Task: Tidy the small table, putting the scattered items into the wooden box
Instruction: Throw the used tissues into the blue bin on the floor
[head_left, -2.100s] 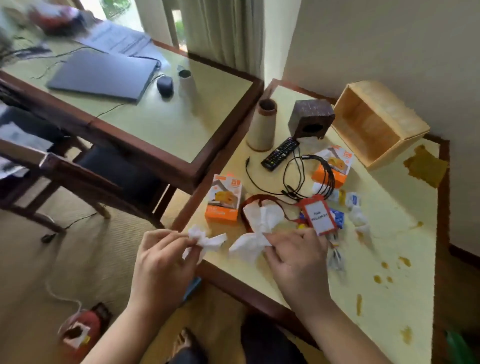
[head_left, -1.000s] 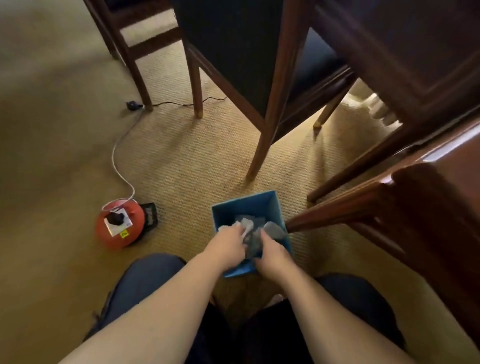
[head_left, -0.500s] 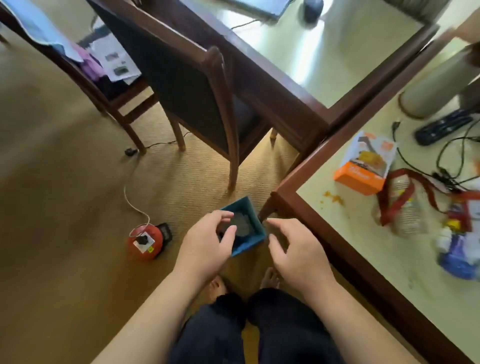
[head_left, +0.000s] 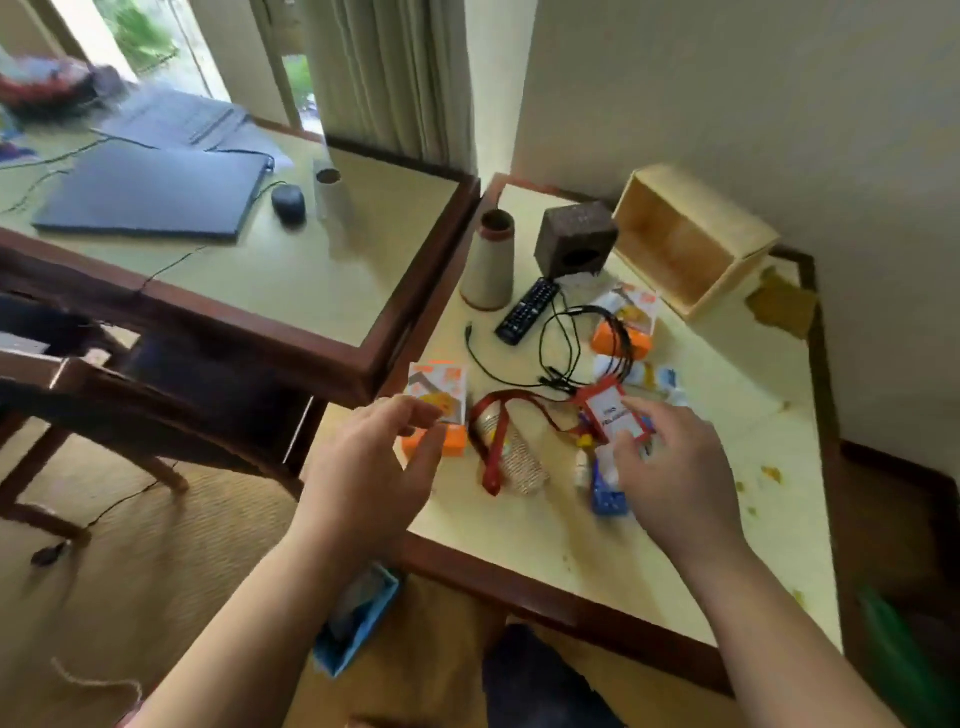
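The wooden box (head_left: 691, 236) lies on its side at the back right of the small table (head_left: 561, 551), opening toward me. Scattered items lie in the middle: an orange carton (head_left: 439, 392), a second orange carton (head_left: 626, 322), a black remote (head_left: 527, 310), a black cable (head_left: 563, 348), a red lanyard (head_left: 496, 447) with its card (head_left: 610, 413), and small packets (head_left: 605, 493). My left hand (head_left: 374, 467) hovers with loose fingers beside the near carton, holding nothing. My right hand (head_left: 675, 473) reaches over the packets and card, fingers relaxed.
A cardboard cone (head_left: 488, 267) and a dark cube speaker (head_left: 574, 241) stand at the back of the small table. A bigger table (head_left: 322, 291) with a laptop (head_left: 150, 189) and mouse adjoins on the left. A blue bin (head_left: 358, 618) sits on the floor below.
The tissues I held went into the blue bin on the floor. My gaze and both hands have come up from the bin to the table, hands empty over the clutter.
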